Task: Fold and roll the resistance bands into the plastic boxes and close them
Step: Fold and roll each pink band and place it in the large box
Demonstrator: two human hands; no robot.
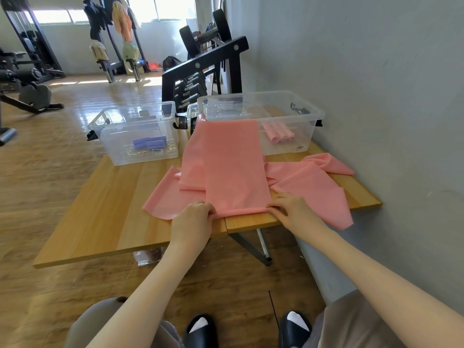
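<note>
Pink resistance band (233, 167) is pinched at its near fold by your left hand (193, 222) and right hand (296, 212); fingertips hidden, its far end overhangs the right plastic box (283, 114).

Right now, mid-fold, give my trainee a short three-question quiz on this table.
1. True or false: both hands, left hand and right hand, pinch the near edge of the pink band.
2. Which box holds purple rolls: A, the left box, or B, the right box?
3. Fill in: the band's far end drapes over the rim of the ____ box.

Key: 1 true; 2 A; 3 right.
</note>
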